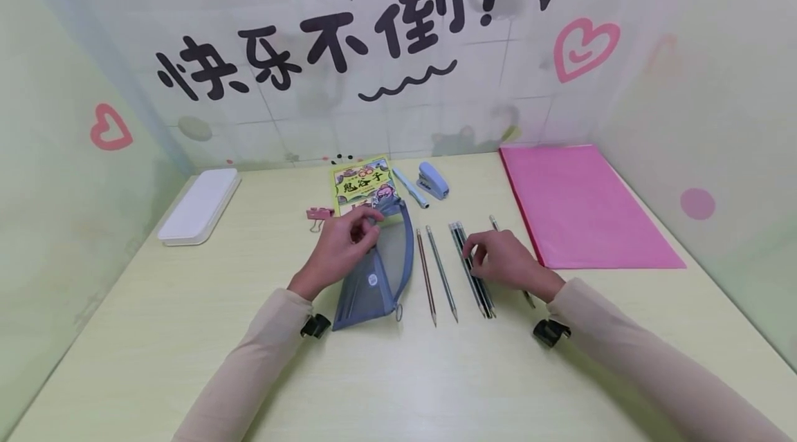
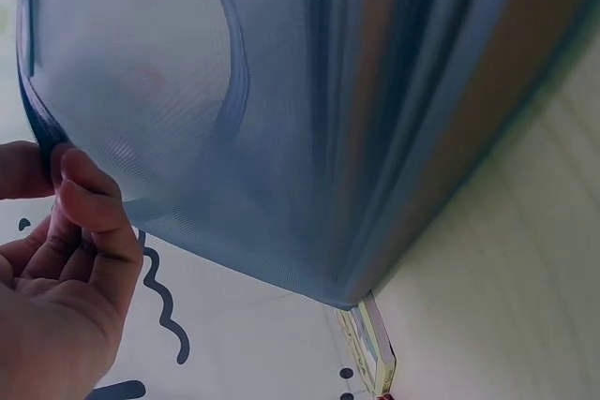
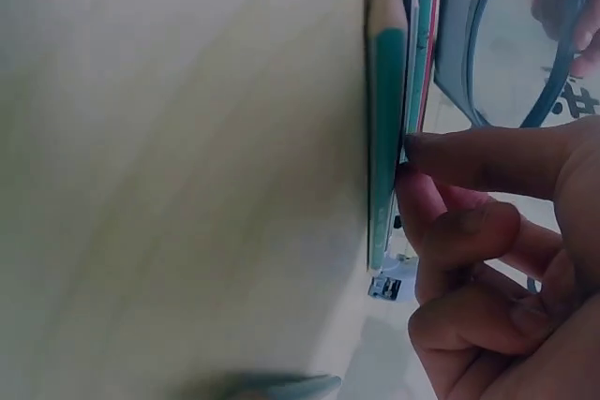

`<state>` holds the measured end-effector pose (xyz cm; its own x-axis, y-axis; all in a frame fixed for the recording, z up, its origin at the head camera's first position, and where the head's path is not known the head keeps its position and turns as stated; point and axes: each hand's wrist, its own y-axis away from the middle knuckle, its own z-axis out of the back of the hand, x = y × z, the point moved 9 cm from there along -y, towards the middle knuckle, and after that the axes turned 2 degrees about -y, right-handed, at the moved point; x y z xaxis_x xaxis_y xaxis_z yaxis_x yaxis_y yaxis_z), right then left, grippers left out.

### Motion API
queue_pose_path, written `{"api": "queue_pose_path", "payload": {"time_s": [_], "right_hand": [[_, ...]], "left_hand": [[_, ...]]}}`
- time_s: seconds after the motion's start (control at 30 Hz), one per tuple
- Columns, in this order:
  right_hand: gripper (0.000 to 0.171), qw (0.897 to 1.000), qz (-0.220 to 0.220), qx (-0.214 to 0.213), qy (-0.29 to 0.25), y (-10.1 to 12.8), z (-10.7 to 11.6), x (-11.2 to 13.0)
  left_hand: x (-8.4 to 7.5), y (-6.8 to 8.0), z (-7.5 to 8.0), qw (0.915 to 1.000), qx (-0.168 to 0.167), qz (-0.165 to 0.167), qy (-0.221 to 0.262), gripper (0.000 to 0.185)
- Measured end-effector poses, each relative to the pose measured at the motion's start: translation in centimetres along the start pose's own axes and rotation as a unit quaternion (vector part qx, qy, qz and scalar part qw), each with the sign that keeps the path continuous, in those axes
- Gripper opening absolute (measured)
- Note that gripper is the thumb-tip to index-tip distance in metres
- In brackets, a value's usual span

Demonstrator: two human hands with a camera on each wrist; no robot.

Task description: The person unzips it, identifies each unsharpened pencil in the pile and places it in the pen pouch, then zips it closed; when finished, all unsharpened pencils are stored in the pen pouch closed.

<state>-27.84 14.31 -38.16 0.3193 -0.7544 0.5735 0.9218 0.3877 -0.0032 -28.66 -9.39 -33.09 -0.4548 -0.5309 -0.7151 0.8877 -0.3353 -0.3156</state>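
Blue mesh pouch (image 1: 373, 269) pinched by left hand (image 1: 339, 248); right hand (image 1: 501, 262) fingertips curl on pens (image 1: 471, 269) (contact clear only from wrist).

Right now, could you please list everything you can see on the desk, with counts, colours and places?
Mesh pencil pouch: one, grey-blue, desk centre.
Pencils: two, brownish and grey, right of pouch.
Dark pens: a bundle, count unclear, under right hand.
Book: one, yellow-green, behind pouch.
Binder clip: one, pink, left of book.
Stapler: one, blue, far centre.
Folder: one, pink, right.
Case: one, white, left.
Left hand: pinches pouch edge.
Right hand: fingers on pens.
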Motion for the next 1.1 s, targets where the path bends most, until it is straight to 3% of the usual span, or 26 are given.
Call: {"api": "queue_pose_path", "payload": {"time_s": [0.23,0.37,0.5,0.73,0.83,0.9,0.97,1.03,1.1], "right_hand": [[0.018,0.998,-0.002,0.012,0.062,-0.6,-0.6,0.8],[0.032,0.996,-0.01,0.03,0.085,-0.9,-1.0,1.6],[0.043,0.995,-0.029,0.037,0.093,-1.2,-1.3,1.9],[0.039,0.996,-0.038,0.039,0.071,-1.7,-1.8,1.2],[0.035,0.998,-0.047,0.047,0.004,-1.8,-1.9,0.6],[0.033,0.992,-0.066,0.057,-0.089,-1.9,-2.0,-0.2],[0.032,0.974,-0.09,0.064,-0.2,-1.9,-2.1,-0.9],[0.033,0.946,-0.11,0.065,-0.298,-1.8,-2.3,-1.4],[0.035,0.922,-0.118,0.064,-0.363,-1.7,-2.4,-1.6]], "left_hand": [[-0.3,-0.1,0.0,0.9999,0.009,-0.006,-0.005,0.02],[-0.3,-0.2,0.1,0.9999,0.01,-0.002,-0.009,0.019],[-0.2,-0.3,0.0,0.9998,0.018,0.004,-0.006,0.019],[-0.5,-0.4,-0.2,0.9997,0.022,0.003,-0.01,0.019],[-0.6,-0.4,-0.2,0.9997,0.021,0.001,-0.011,0.019],[-0.6,-0.5,-0.3,0.9997,0.023,-0.001,-0.01,0.019],[-0.6,-0.5,-0.4,0.9996,0.026,-0.003,-0.009,0.019],[-0.5,-0.5,-0.5,0.9995,0.029,-0.001,-0.008,0.019],[-0.5,-0.5,-0.5,0.9995,0.03,0.001,-0.007,0.02]]}}
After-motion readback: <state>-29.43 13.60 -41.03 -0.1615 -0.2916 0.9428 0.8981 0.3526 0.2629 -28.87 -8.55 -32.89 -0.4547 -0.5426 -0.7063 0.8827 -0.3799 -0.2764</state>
